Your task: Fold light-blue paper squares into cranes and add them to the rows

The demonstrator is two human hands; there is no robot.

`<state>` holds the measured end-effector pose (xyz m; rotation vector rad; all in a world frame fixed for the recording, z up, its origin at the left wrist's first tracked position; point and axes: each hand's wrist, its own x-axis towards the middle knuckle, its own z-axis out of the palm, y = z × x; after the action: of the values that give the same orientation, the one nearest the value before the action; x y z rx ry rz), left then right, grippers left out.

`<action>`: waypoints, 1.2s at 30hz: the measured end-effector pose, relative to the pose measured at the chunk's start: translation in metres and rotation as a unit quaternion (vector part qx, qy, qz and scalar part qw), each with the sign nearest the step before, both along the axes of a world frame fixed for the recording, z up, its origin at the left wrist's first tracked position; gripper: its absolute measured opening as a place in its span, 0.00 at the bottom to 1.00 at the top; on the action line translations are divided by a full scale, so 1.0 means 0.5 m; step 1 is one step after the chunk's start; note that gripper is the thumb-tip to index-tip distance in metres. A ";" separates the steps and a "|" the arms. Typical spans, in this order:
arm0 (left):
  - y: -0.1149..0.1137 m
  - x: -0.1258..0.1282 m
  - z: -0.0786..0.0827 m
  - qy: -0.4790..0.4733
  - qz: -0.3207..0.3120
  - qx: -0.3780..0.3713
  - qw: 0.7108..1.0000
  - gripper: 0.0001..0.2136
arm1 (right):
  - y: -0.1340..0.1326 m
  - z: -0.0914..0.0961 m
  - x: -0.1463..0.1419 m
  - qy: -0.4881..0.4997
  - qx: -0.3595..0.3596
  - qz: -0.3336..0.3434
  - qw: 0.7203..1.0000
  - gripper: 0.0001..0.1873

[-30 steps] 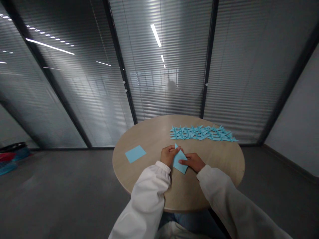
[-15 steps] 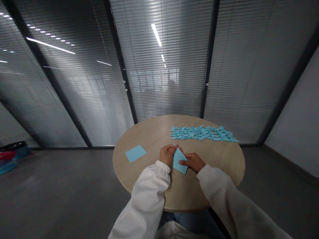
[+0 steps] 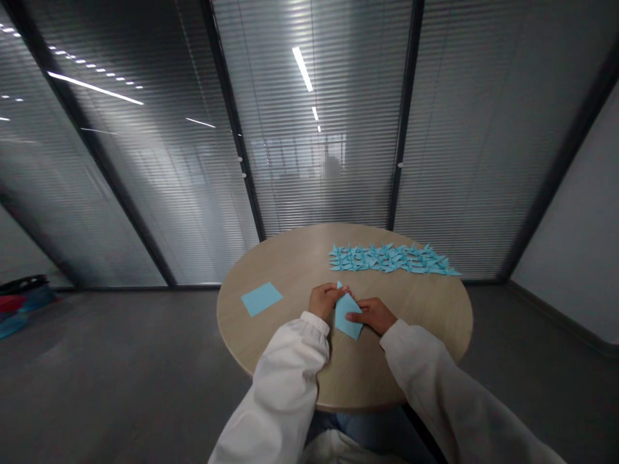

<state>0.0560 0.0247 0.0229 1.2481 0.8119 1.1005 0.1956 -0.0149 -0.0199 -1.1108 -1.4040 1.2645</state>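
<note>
A folded light-blue paper sheet (image 3: 347, 318) lies on the round wooden table (image 3: 290, 258) between both hands. My left hand (image 3: 323, 301) pinches its upper left edge near the top corner, fingers curled. My right hand (image 3: 371, 314) presses on its right side with the fingers bent over the paper. Both arms wear white sleeves.
A flat blue paper square (image 3: 262, 298) lies on the table's left part. Several folded blue paper cranes (image 3: 389, 258) lie in rows at the far right of the table. Glass walls with blinds stand behind. Coloured items (image 3: 19, 303) sit on the floor at far left.
My hands stay on the folded paper; the left fingers shifted slightly along its upper edge. The view moved a little.
</note>
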 end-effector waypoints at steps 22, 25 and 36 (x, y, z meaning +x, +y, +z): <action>-0.009 0.004 -0.007 0.041 -0.044 0.031 0.998 0.15 | -0.004 0.020 -0.002 -0.048 0.046 -0.084 0.994 0.22; -0.006 0.005 -0.008 0.031 -0.055 0.024 0.998 0.15 | -0.004 0.019 -0.002 -0.046 0.037 -0.086 0.995 0.22; -0.010 0.001 -0.006 0.076 0.014 0.105 0.991 0.16 | -0.013 0.030 -0.010 -0.020 0.020 -0.065 0.997 0.20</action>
<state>0.0564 0.0197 0.0201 1.5163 0.8459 1.1460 0.1906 -0.0215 -0.0049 -1.1861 -1.3568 1.1227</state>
